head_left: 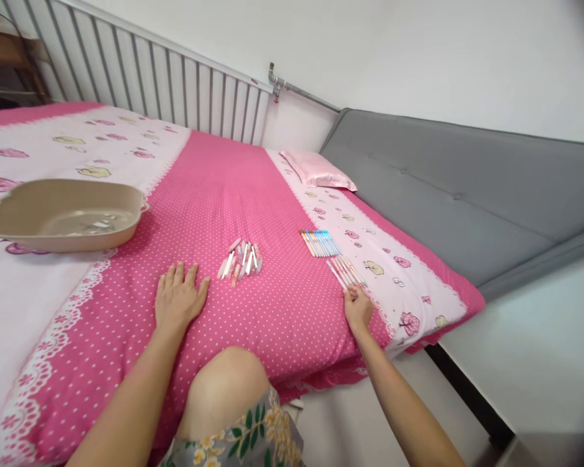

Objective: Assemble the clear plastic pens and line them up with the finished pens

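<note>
My left hand [178, 298] lies flat and open on the pink dotted bedsheet [253, 194], fingers spread, holding nothing. Just to its right sits a loose pile of pink and white pen caps [241, 261]. My right hand [357, 306] rests near the bed's edge with its fingertips touching the near end of a row of pink pens [346, 272]. Beyond that row lies a neat row of blue pens [320, 243]. My bare knee [226, 379] presses against the bed's front edge.
A beige plastic basin [63, 214] stands on the bed at the left. A pink pillow [317, 170] lies at the far corner by the grey padded headboard [457, 188]. A white radiator [141, 78] runs along the back wall.
</note>
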The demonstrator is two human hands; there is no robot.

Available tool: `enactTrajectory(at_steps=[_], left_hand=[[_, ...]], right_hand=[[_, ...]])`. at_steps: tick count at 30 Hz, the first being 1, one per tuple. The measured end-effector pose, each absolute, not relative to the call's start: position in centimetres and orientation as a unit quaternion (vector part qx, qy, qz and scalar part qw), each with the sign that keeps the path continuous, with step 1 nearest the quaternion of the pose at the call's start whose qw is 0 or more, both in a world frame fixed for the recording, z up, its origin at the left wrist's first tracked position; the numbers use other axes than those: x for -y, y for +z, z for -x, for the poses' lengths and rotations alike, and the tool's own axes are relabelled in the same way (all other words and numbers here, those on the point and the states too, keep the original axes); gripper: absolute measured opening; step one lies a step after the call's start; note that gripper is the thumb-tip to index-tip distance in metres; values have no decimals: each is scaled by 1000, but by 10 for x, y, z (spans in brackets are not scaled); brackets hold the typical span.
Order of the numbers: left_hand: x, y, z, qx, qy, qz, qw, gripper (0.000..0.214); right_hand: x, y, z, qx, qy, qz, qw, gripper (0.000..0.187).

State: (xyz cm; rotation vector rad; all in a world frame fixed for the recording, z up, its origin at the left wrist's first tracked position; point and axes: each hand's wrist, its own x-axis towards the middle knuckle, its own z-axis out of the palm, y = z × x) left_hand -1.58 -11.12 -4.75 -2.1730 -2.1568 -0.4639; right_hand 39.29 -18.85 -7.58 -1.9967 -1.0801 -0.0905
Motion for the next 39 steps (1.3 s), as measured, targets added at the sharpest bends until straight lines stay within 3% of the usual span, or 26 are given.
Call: enactTrajectory(at_steps=[39], left_hand=[[115,-47,16,696,-148,702,39,60]], right_hand=[[178,-71,-387,359,-91,850,374,30]])
